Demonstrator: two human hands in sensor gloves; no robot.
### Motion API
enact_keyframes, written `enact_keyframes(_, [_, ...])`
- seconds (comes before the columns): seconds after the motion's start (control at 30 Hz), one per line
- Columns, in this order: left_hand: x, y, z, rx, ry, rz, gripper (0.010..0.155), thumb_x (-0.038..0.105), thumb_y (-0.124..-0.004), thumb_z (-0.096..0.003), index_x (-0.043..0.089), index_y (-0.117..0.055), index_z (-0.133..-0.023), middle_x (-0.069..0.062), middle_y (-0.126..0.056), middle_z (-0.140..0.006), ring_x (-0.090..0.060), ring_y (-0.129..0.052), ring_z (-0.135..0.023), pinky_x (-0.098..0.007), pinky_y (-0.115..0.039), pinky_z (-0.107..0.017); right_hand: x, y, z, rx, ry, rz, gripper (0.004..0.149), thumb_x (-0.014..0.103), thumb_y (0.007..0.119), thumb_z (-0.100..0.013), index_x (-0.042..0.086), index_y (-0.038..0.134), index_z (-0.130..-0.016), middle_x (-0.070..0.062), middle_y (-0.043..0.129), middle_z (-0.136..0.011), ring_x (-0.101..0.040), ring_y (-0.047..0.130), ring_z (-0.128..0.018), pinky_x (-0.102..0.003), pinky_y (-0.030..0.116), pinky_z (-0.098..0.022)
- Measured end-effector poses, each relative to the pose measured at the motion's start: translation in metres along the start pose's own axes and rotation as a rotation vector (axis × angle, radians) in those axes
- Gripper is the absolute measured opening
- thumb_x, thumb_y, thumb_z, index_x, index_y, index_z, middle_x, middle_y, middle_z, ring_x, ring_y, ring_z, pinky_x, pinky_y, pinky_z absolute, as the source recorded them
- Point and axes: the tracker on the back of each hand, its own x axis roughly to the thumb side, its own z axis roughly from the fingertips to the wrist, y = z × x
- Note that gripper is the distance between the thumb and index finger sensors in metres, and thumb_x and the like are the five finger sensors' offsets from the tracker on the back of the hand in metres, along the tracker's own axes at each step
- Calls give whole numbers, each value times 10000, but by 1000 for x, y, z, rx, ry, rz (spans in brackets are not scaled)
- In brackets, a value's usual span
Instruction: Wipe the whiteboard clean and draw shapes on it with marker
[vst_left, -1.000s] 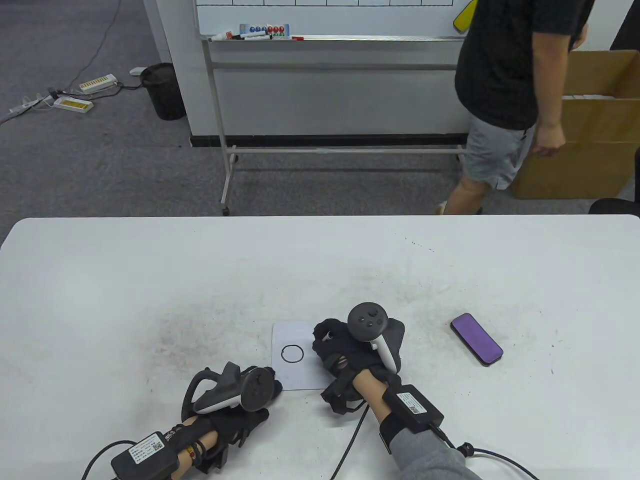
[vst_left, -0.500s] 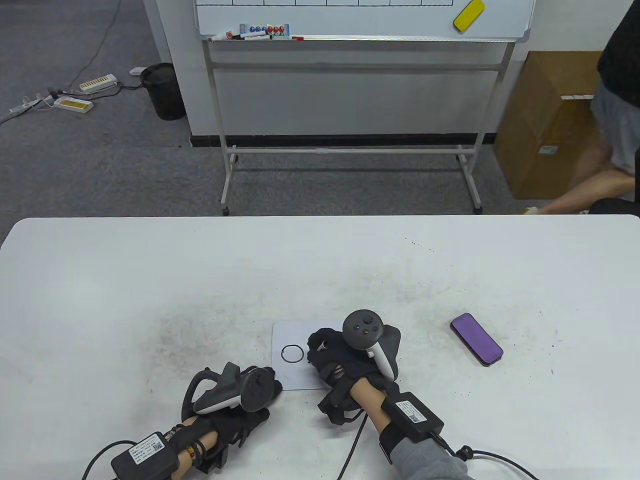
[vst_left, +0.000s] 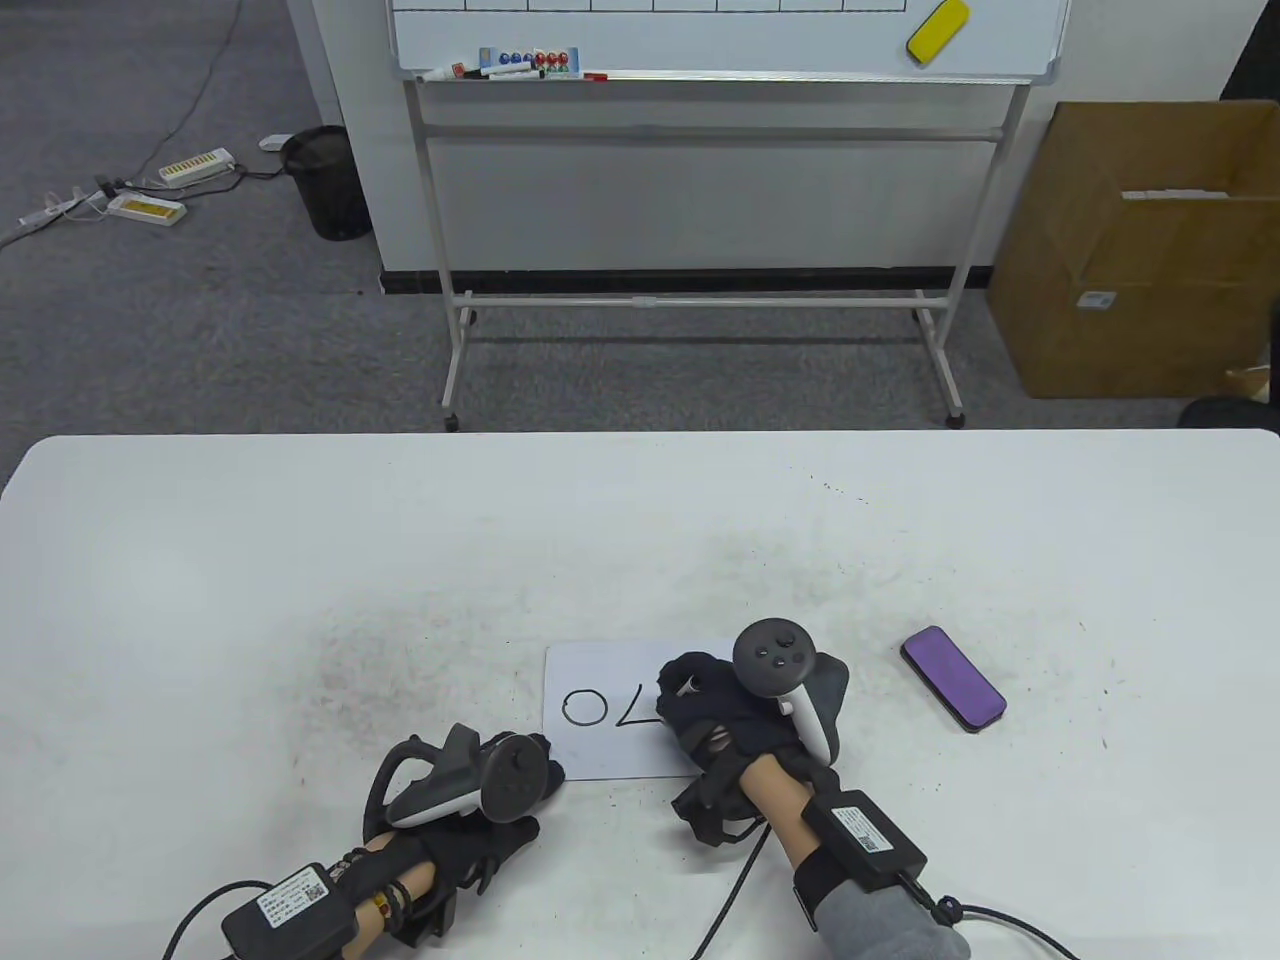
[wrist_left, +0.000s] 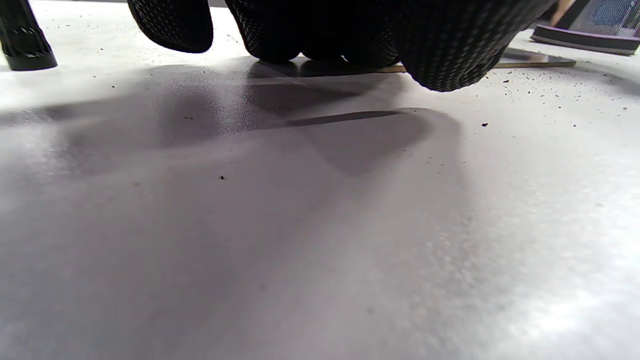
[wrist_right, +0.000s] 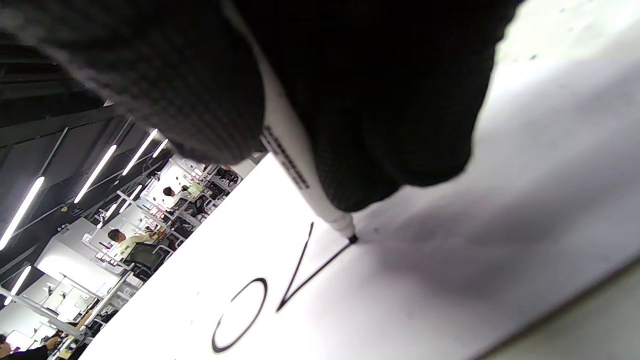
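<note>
Down near the front edge of the surface, about midway along it, lies the small whiteboard, flat, with a black circle drawn on its left half and, just right of the circle, two strokes that meet at a point. The right hand covers the board's right part, its fingers curled round a white marker; in the right wrist view the marker's black tip touches the board at the end of the lower stroke. The left hand rests on the surface at the board's front left corner, fingertips down on that corner; its fingers bend loosely and grip nothing. A purple eraser lies flat toward the right side of the surface, well apart from the board and from both hands. Dark smudges and specks mark the surface around the board. On the floor beyond the far edge stands a large wheeled whiteboard with a yellow eraser stuck to it, a cardboard box to its right, and a black bin to its left.
</note>
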Motion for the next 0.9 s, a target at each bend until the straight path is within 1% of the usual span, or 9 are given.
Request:
enact_keyframes(0.3, [0,0,0,-4,1,6,624,442,-739,-406,346,-596,-1005,62,-488,-1177,-222,-536,-1122,-556,-563,-784,14,10,-26,-19,2,-4,435,331,958,-338,239,917,-761,-112,953,-799,-302,1124,-567,-351,978,-400])
enact_keyframes(0.43, [-1,0,0,-5,1,4,624,442,-739,-405,350,-594,-1005,63,-487,-1178,-222,-536,-1122,-556,-562,-784,15,11,-29,-14,5,-6,433,336,957,-338,241,918,-759,-110,953,-799,-299,1127,-564,-350,979,-398])
enact_keyframes(0.5, [-1,0,0,-5,0,3,624,442,-740,-405,349,-593,-1005,62,-485,-1178,-222,-535,-1123,-557,-561,-784,13,8,-28,-6,-3,-18,437,331,959,-337,240,918,-763,-111,951,-806,-303,1126,-571,-353,978,-403])
enact_keyframes(0.57, [0,0,0,-5,0,-1,626,442,-740,-405,347,-591,-1005,62,-485,-1178,-222,-534,-1123,-558,-561,-783,11,-1,-27,-31,-43,-47,437,332,959,-337,242,916,-762,-109,951,-804,-304,1123,-571,-356,976,-402])
enact_keyframes(0.63, [0,0,0,-5,0,-4,626,442,-740,-405,346,-590,-1005,62,-483,-1178,-223,-534,-1123,-558,-560,-785,10,-11,-25,-46,-41,-59,436,331,961,-336,241,918,-760,-109,949,-805,-306,1120,-572,-359,974,-401])
enact_keyframes(0.73, [0,0,0,-5,1,-4,625,443,-740,-405,347,-592,-1004,61,-484,-1178,-224,-536,-1122,-558,-561,-784,4,-22,-21,-55,-25,-23,435,332,960,-337,243,917,-761,-109,949,-806,-305,1118,-573,-357,973,-402])
enact_keyframes(0.9, [-1,0,0,-11,2,-3,634,455,-736,-402,346,-587,-1008,60,-480,-1180,-225,-531,-1124,-560,-563,-783,-7,-24,-17,-48,-10,-14,432,330,956,-345,245,913,-767,-107,944,-814,-304,1116,-582,-358,969,-411])
